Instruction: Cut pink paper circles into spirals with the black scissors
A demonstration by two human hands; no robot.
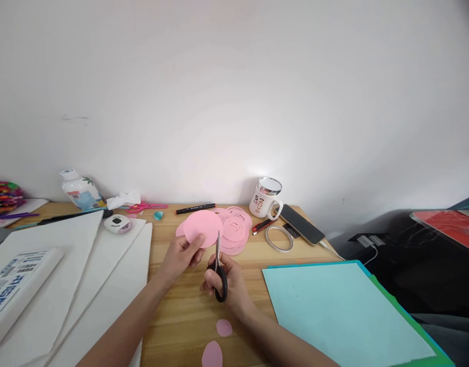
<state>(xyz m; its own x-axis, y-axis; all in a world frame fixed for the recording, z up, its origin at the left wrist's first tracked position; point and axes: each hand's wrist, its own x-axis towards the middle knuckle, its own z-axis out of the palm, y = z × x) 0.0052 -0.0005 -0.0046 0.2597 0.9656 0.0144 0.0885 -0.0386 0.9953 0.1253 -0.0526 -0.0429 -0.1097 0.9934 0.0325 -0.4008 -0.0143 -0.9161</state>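
A pink paper circle (202, 228) is pinched between the thumb and fingers of my left hand (185, 254). My right hand (227, 281) grips black-handled scissors (221, 285), blades pointing up at the right edge of the circle. Whether the blades have cut into the paper I cannot tell. Behind the circle lies a pile of pink cut paper (236, 229), partly hidden by it. Two small pink paper pieces, an oval (224, 328) and a petal-like one (212, 354), lie on the wooden table (181, 326) below my right hand.
White boards (115, 285) and a white box (20, 280) cover the left side. A mug (263, 199), a phone (302, 224) and a tape ring (279, 239) stand or lie at the back right. Light blue sheets (345, 311) lie on the right. A black marker (196, 209) is near the wall.
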